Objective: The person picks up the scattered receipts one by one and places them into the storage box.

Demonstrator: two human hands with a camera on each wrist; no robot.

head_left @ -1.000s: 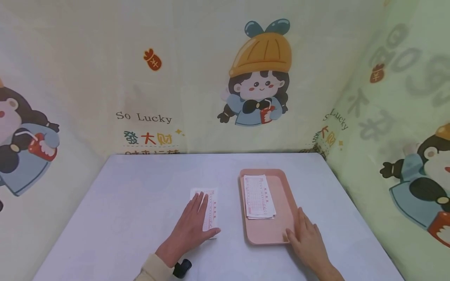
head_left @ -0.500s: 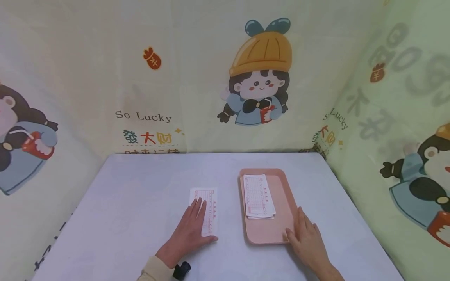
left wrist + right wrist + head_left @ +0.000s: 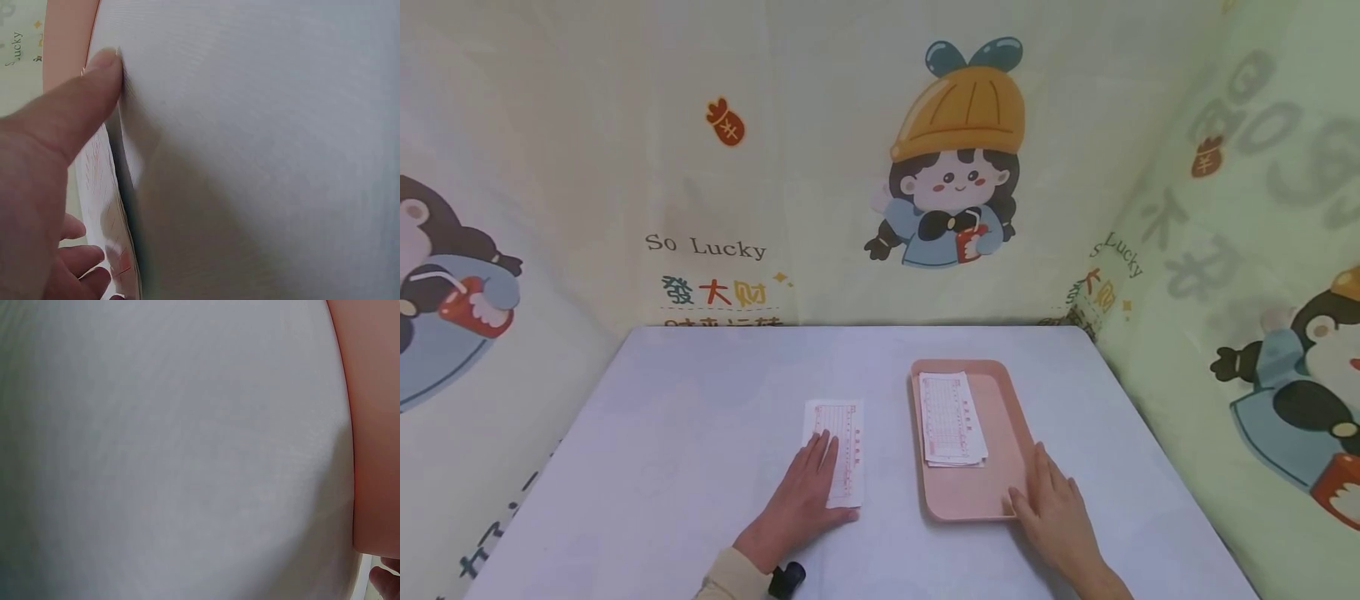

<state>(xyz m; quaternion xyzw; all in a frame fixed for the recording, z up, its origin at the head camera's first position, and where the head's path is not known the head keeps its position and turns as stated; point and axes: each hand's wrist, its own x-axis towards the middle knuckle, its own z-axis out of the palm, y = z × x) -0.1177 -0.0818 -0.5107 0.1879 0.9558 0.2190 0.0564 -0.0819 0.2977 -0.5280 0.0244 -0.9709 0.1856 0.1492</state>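
A small stack of white paper slips printed with a red form [image 3: 848, 454] lies on the white table, left of the tray. My left hand [image 3: 797, 496] rests over its lower left part, fingers straight and spread, thumb at the near edge. In the left wrist view the thumb [image 3: 81, 103] reaches past the layered edge of the stack [image 3: 100, 181]. A pink tray [image 3: 958, 498] holds more such slips [image 3: 951, 421] along its left side. At its near right corner is my right hand [image 3: 1062, 521], fingers straight along the outer side, thumb at the rim.
A pale cloth backdrop [image 3: 820, 167] with cartoon figures stands behind the white table [image 3: 700, 417] and along both sides. On the left wrist, below a beige sleeve [image 3: 735, 575], sits a small black device [image 3: 787, 579].
My left hand has slid a little back toward me and left across the slips, uncovering more of their top. The right hand, the tray and the slips have kept their places.
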